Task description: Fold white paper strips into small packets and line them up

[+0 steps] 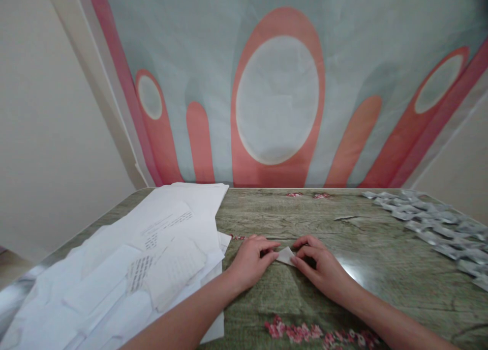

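A small folded piece of white paper (285,256) lies between my hands, near the middle of the table. The thumb and fingers of my left hand (254,261) pinch its left end. From the other side, my right hand (318,263) grips the right corner with thumb and curled fingers. The paper looks flat and roughly triangular, and its ends are partly hidden by my fingertips.
Left of my arm spreads a large heap of white paper sheets (186,197), some printed. Rows of small folded pale pieces (427,220) lie along the right side. The wood-patterned tabletop (263,212) ends at a patterned backdrop (217,45).
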{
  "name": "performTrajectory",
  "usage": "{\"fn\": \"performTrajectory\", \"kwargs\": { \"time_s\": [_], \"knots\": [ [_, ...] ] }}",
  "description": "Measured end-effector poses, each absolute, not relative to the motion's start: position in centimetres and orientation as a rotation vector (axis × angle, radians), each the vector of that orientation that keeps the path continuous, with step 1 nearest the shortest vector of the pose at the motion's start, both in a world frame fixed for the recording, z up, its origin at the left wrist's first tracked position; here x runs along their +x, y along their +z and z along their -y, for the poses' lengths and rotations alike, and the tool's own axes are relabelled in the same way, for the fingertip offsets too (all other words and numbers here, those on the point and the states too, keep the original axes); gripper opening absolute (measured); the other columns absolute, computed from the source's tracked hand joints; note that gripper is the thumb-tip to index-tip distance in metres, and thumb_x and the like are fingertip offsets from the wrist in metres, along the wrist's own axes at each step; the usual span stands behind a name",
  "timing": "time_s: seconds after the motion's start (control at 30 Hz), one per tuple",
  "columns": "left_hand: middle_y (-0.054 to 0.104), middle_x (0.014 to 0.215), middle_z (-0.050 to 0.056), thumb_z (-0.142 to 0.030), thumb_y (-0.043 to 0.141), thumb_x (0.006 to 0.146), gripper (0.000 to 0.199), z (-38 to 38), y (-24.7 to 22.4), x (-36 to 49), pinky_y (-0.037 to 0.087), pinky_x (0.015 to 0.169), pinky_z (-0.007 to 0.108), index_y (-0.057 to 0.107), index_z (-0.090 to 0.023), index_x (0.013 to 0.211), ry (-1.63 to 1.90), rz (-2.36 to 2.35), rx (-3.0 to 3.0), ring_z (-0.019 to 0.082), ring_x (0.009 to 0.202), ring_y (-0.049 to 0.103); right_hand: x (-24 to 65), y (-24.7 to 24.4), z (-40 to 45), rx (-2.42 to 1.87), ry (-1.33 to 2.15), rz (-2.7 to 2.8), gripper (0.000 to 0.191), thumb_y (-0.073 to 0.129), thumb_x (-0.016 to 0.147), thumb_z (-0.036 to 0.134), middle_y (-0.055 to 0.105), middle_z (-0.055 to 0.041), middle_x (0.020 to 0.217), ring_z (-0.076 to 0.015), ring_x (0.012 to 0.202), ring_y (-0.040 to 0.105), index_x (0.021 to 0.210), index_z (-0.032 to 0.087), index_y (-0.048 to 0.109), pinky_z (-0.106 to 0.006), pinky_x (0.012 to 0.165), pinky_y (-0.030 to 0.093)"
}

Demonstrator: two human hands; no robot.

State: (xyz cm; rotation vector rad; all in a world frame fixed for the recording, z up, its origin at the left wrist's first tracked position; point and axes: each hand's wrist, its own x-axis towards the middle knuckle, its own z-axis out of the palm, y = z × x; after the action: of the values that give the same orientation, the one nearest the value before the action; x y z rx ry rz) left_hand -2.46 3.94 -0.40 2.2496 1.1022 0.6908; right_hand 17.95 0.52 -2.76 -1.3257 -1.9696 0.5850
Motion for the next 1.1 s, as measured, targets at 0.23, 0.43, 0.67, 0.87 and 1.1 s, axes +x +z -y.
{"fn": "performTrajectory", "kwargs": {
  "time_s": [0.23,0.43,0.67,0.87,1.1],
  "knots": [
    [0.064,0.082,0.000,-0.024,0.057,0.080,0.015,-3.8,-0.8,-2.3,0.038,0.074,0.027,0.065,-0.021,0.093,0.689,-1.166,2.217,0.017,0.079,0.055,17.9,-2.7,-0.5,-1.383,0.439,2.044,0.014,0.054,0.082,0.026,0.053,-0.0053,0.090,-0.0215,0.090,0.049,0.070,0.020,0.057,-0.038,0.081,0.038],
    [0.062,0.078,-0.002,-0.021,0.058,0.078,0.008,-3.3,-0.6,-1.9,0.036,0.074,0.029,0.060,-0.021,0.087,0.691,-1.265,2.289,0.018,0.081,0.053,17.7,-2.7,-0.3,-1.447,0.345,2.062,0.016,0.055,0.081,0.028,0.054,-0.0056,0.087,-0.0227,0.088,0.048,0.067,0.020,0.055,-0.038,0.077,0.039],
    [0.058,0.081,-0.001,-0.022,0.060,0.079,0.003,-3.1,-0.3,-2.0,0.036,0.076,0.030,0.061,-0.021,0.081,0.656,-1.276,2.418,0.018,0.084,0.050,17.8,-2.9,-0.4,-1.499,0.308,2.069,0.013,0.057,0.078,0.030,0.054,-0.0061,0.089,-0.0234,0.089,0.048,0.071,0.021,0.055,-0.039,0.078,0.039],
    [0.058,0.086,0.000,-0.021,0.055,0.085,0.011,-2.6,0.4,-1.9,0.034,0.075,0.031,0.065,-0.024,0.084,0.557,-1.217,2.684,0.018,0.086,0.048,18.3,-2.9,-0.5,-1.413,0.367,2.103,0.009,0.051,0.082,0.024,0.054,-0.0061,0.100,-0.0231,0.099,0.047,0.085,0.024,0.060,-0.040,0.084,0.038],
    [0.060,0.081,0.005,-0.015,0.049,0.087,0.013,-1.1,0.6,-0.9,0.036,0.071,0.033,0.060,-0.012,0.094,0.258,-1.024,3.189,0.020,0.080,0.051,19.0,-2.6,-0.7,-1.312,0.361,2.195,0.014,0.053,0.082,0.025,0.055,-0.0057,0.106,-0.0233,0.104,0.047,0.090,0.027,0.065,-0.040,0.087,0.038]
  ]
}}
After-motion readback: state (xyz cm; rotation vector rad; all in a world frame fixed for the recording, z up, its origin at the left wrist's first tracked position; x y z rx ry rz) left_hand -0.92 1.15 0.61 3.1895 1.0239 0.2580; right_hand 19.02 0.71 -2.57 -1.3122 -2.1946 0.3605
